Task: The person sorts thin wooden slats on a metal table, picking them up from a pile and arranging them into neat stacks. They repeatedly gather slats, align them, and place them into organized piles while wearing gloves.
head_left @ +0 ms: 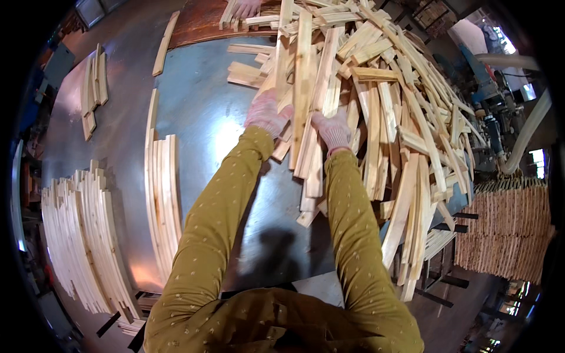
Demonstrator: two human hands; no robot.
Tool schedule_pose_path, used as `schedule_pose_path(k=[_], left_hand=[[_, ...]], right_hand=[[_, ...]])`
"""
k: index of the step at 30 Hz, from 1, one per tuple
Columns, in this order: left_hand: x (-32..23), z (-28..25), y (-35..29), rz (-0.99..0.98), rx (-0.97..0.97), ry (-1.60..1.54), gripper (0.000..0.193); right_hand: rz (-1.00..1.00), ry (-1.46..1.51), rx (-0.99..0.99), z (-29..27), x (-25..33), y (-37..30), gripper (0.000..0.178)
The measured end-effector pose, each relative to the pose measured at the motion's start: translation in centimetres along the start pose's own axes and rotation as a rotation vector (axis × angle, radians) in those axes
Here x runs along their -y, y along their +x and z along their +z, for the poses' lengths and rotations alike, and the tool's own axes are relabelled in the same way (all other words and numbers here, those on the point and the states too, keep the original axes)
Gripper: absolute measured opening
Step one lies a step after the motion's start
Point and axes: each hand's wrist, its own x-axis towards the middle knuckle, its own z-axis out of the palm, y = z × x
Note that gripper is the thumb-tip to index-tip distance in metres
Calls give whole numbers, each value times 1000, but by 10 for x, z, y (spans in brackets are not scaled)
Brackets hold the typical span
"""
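Observation:
Both of my hands wear pale pinkish gloves and work at the near left side of a heap of light wooden strips. My left hand [268,113] is closed at the lower part of a long strip [284,44], its thumb pointing right; the fingers are partly hidden. Just to the right, my right hand [334,129] grips a long strip [321,88] from its right side, thumb across the edge. Between the hands another knotty strip [302,65] lies lengthwise. Shorter strip ends [312,185] stick out below the hands over the metal tabletop [203,106].
The tangled heap [388,100] spreads along the right. On the left lie a neat row of strips [82,235], a narrower row [163,194] and a few strips [94,88]. Another person's hand [244,8] is at the far edge. A tall wood stack [503,229] stands right.

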Motion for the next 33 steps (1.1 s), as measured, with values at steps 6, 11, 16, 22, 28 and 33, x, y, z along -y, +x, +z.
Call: schedule_pose_path(k=[6,11,16,22,28,33], left_hand=[[-34,65,6,-229,-53,70,64],[19,34,-63,-419,-176,-348,55],[54,-45,-141,-535,-169,-494,66],[93,-65,-171,-559,-132,-1225,62],[106,-113,-186,-525,-94,-1522,54],[125,-131,-216,-444,83,-1630,84]], right_hand=[[38,-132,-33,24,-48,17,82],[-455,226,153,30,-70,-56,41],[-240,726,-143,63,-75,-119,66],[-298,442,816,94,-69,-246,58],[-35,698,1023,110,-78,-288,34],[-131,771,938,120,-52,-268,36]])
